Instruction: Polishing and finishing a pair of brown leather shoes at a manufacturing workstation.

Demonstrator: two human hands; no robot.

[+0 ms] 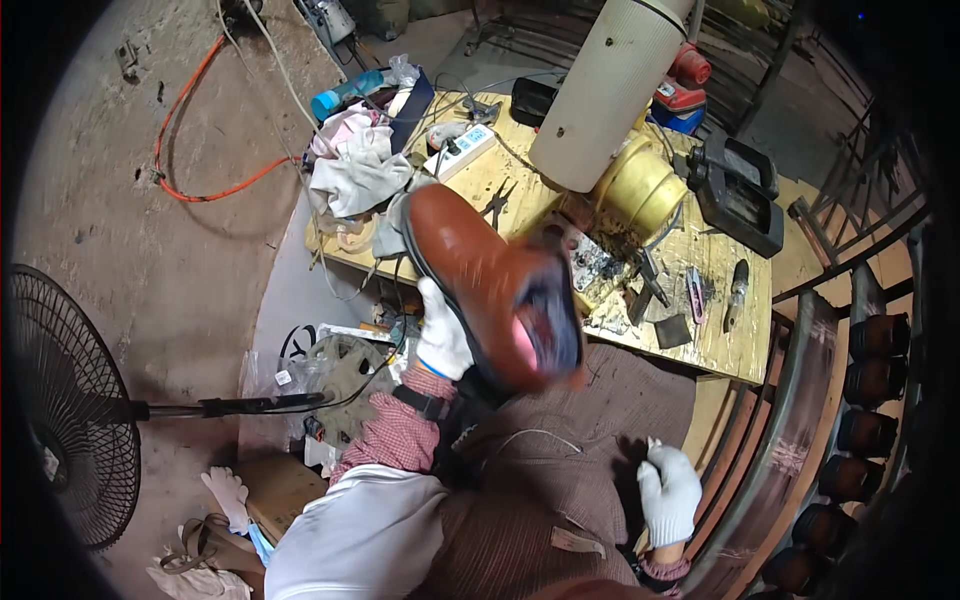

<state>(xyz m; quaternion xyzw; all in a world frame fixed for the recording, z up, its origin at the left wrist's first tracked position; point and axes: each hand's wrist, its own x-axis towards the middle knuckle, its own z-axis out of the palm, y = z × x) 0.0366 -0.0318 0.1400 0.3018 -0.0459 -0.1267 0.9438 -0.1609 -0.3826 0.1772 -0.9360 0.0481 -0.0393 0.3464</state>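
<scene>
Brown shoe held up over the lap, near edge of the desk.
Right hand near, closed in a loose fist on the apron, holding nothing visible; left hand grip clasps the brown shoe by its sole; beyond, cluttered wooden desk; cream cylinder far.

Warm, even light falls on the counter; the brown shoe is motion-blurred. Fisheye bending curves the edges, and the corners are black.
</scene>
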